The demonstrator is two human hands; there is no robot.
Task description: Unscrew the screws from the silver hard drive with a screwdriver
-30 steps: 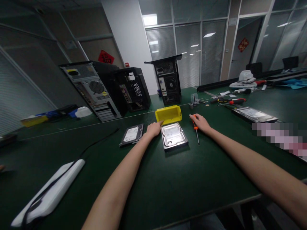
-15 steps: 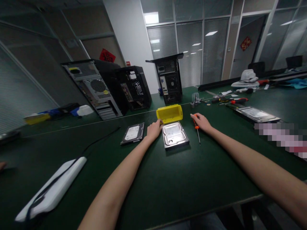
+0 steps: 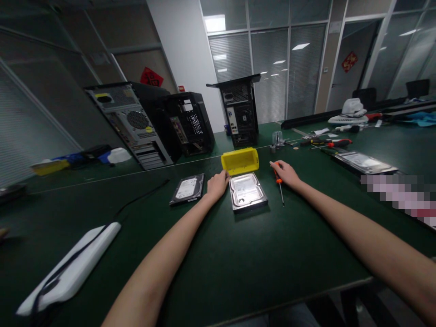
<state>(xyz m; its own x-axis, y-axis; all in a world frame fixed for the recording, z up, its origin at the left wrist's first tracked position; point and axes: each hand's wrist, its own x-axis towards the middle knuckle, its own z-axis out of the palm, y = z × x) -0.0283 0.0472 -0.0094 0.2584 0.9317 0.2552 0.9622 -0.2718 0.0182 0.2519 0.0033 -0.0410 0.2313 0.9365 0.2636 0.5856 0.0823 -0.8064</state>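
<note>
A silver hard drive (image 3: 247,192) lies label up on the green table, between my two hands. My left hand (image 3: 218,184) rests beside it, its loosely bent fingers at the drive's upper left corner and close to a yellow plastic case (image 3: 240,161). It seems to hold nothing, though the fingertips are small in view. Right of the drive, my right hand (image 3: 287,174) is closed on an orange-handled screwdriver (image 3: 279,180), whose shaft points down toward me over the table. A second, darker hard drive (image 3: 187,188) lies left of my left hand.
Open computer cases (image 3: 136,122) stand at the back, with another tower (image 3: 239,113) behind the yellow case. Pliers (image 3: 335,143), a clear jar (image 3: 277,138) and another drive (image 3: 368,162) are to the right. A white power strip (image 3: 73,268) with a black cable lies left. A blurred patch covers the right edge.
The view has shifted very slightly, so things at the left appear a little further left. Both hands, the drives and the screwdriver keep their places on the table.
</note>
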